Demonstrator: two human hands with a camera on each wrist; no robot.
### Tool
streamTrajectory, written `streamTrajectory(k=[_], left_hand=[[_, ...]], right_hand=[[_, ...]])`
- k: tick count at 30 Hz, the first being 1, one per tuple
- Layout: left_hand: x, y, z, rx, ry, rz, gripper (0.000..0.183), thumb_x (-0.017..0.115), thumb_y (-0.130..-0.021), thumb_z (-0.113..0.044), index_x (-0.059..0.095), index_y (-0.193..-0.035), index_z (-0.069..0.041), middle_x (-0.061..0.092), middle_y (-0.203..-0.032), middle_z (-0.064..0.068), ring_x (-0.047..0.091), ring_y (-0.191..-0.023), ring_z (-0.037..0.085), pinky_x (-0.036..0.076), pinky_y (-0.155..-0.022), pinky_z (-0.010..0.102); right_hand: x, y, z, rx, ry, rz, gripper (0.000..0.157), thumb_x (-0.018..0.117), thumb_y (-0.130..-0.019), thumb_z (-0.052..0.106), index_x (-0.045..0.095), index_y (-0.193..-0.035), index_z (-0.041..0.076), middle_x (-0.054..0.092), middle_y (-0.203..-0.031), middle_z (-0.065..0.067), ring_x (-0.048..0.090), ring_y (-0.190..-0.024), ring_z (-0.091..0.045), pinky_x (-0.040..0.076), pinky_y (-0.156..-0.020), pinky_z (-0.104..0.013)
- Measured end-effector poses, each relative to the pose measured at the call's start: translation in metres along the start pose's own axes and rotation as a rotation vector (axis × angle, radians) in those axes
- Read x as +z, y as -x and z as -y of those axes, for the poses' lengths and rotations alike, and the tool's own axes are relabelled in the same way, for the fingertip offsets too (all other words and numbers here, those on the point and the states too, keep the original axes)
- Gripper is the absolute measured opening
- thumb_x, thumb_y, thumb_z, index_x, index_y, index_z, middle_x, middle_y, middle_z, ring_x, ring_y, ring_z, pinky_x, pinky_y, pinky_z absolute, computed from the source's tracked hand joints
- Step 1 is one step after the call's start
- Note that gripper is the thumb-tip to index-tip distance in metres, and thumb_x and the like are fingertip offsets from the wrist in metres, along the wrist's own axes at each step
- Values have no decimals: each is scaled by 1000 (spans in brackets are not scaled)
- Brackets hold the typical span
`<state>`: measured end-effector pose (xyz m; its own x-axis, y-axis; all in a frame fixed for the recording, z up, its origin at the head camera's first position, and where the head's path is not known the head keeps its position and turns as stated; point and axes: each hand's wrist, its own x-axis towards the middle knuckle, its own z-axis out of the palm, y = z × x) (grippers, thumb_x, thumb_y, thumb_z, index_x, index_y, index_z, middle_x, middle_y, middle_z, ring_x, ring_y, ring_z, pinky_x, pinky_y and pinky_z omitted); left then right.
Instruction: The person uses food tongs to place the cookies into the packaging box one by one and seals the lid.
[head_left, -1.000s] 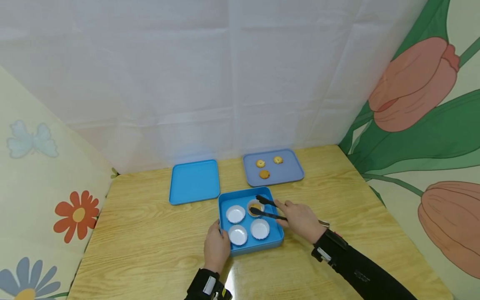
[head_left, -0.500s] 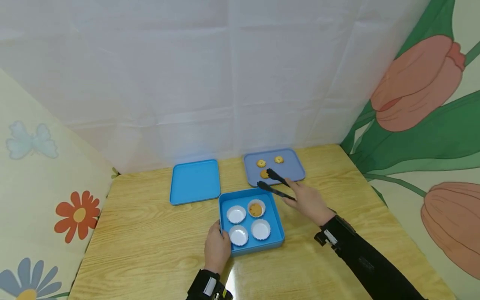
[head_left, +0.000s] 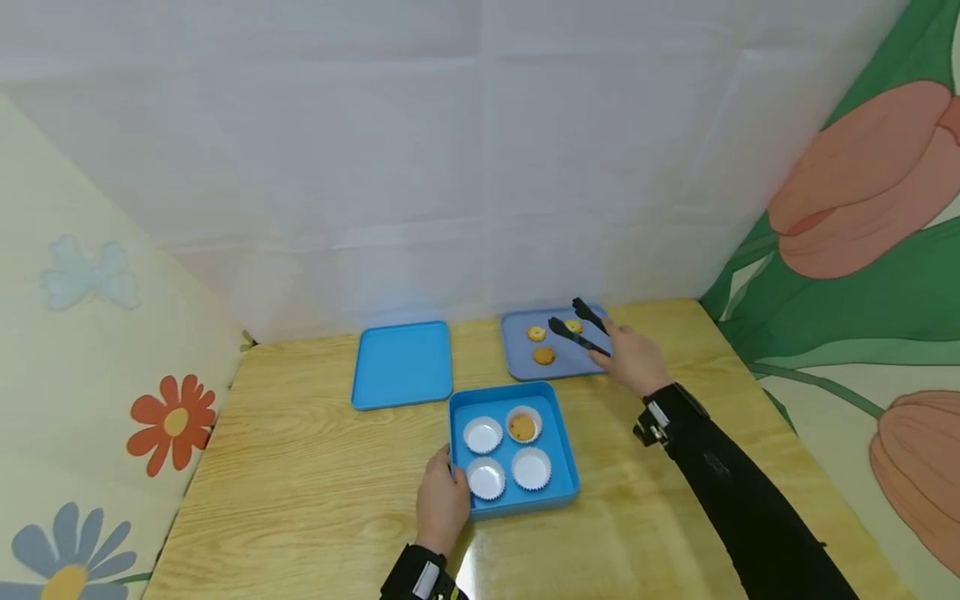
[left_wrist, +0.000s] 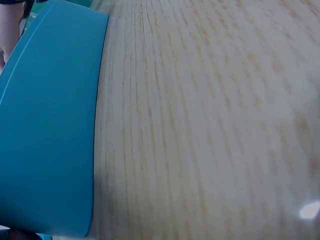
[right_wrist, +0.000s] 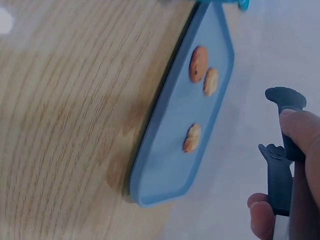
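Observation:
In the head view my right hand point(head_left: 636, 360) grips black tongs point(head_left: 585, 342), their tips parted over the right part of a blue-grey tray point(head_left: 517, 364). A brown cookie point(head_left: 543, 356) and two pale cookies point(head_left: 536, 333) lie on the tray. The right wrist view shows thumb and fingers around the tongs point(right_wrist: 280, 185), nothing between the tips. My left hand point(head_left: 441, 507) holds the left side of a blue square box point(head_left: 525, 507). Inside stand three bare white paper cups point(head_left: 532, 469), plus a fourth cup holding a brown cookie point(head_left: 521, 428). The left wrist view shows mostly the box's outer wall point(left_wrist: 50, 120).
A flat bright-blue tray or lid point(head_left: 402, 365) lies behind the box on the left. White cloth point(head_left: 375, 167) hangs at the back edge of the wooden table point(head_left: 315, 467). Flower-patterned panels point(head_left: 832, 183) stand at both sides.
My right hand has carried the tongs from the cookie in the paper cup up and back over the blue-grey tray. My left hand stays on the box; the head view has shifted slightly.

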<state>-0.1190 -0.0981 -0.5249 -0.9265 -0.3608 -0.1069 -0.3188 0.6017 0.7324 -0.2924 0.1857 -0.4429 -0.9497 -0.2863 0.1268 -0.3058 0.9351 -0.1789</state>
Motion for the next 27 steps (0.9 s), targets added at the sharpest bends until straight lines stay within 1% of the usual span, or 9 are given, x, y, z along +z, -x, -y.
streamTrajectory(k=[3, 7, 10, 14, 18, 22, 27], left_hand=[[1, 0, -1, 6, -4, -11, 39, 46, -91, -9, 48, -126, 7, 52, -123, 23, 49, -115, 36, 43, -91, 50], [1, 1, -2, 5, -9, -14, 39, 47, -90, -9, 48, -125, 7, 52, -122, 23, 49, -114, 35, 43, -91, 49], [1, 1, -3, -7, -16, -6, 39, 48, -90, -10, 48, -126, 7, 52, -122, 23, 49, -115, 35, 44, -91, 49], [1, 2, -3, -20, -15, 3, 39, 49, -90, -10, 48, -126, 7, 52, -123, 22, 49, -115, 35, 44, -91, 49], [2, 3, -3, -25, -13, 1, 39, 49, -90, -10, 48, -126, 6, 52, -123, 22, 49, -115, 35, 44, -91, 49], [2, 3, -4, -26, -14, -6, 39, 50, -90, -9, 48, -126, 6, 52, -123, 22, 49, -115, 35, 44, -90, 49], [2, 3, -4, -36, -32, -16, 39, 50, -90, -9, 49, -126, 6, 52, -123, 21, 49, -114, 35, 44, -90, 49]], right_hand=[[2, -10, -6, 30, 8, 20, 72, 60, -84, 43, 39, -135, -3, 55, -110, -30, 56, -58, -26, 42, -41, -33], [8, -19, -14, 58, 14, 20, 70, 63, -82, 42, 44, -131, -5, 57, -107, -29, 58, -63, -28, 45, -43, -35], [15, -25, -20, 70, 6, 35, 69, 64, -82, 40, 45, -130, -5, 60, -98, -26, 55, -58, -26, 41, -42, -34], [25, -33, -25, 93, 13, 65, 67, 65, -81, 40, 47, -128, -4, 60, -79, -19, 50, -52, -23, 38, -41, -34], [30, -40, -24, 112, 37, 97, 64, 66, -80, 40, 51, -123, -5, 58, -68, -14, 53, -54, -24, 43, -45, -36], [32, -46, -22, 132, 51, 136, 63, 66, -81, 40, 52, -122, -5, 58, -69, -14, 55, -58, -26, 46, -51, -39], [34, -50, -19, 142, 45, 164, 59, 65, -82, 38, 53, -120, -6, 61, -78, -18, 58, -65, -29, 48, -56, -41]])
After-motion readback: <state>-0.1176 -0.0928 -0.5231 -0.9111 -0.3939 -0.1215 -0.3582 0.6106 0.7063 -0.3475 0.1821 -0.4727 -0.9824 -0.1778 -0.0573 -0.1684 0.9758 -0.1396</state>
